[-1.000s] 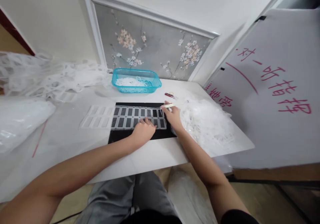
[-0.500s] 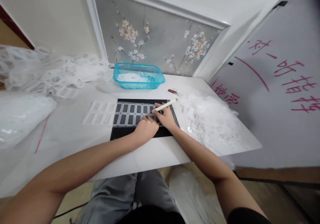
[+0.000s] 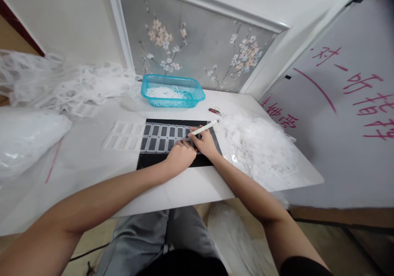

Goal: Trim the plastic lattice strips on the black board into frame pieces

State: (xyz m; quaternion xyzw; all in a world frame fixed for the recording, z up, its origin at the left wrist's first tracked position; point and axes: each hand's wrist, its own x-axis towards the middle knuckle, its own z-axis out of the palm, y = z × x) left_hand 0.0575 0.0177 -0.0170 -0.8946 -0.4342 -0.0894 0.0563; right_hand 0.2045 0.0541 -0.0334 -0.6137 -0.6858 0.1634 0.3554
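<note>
White stick (image 3: 203, 128) clamped in your right hand (image 3: 205, 142), it slants up toward the far right corner of the desk (image 3: 175, 196). Your left hand (image 3: 181, 157) rests palm down, fingers bent over the clear frame sheet (image 3: 161, 138); whether they pinch it, I can't tell. That sheet overhangs the left edge of the black mat (image 3: 154, 160), both your forearms angling in across the desk's near edge.

Board (image 3: 335, 157) at three o'clock; red handwriting (image 3: 363, 85) across it reads 对一听指, last character unclear; lower line (image 3: 286, 122) ends in 爱, the rest cramped
</note>
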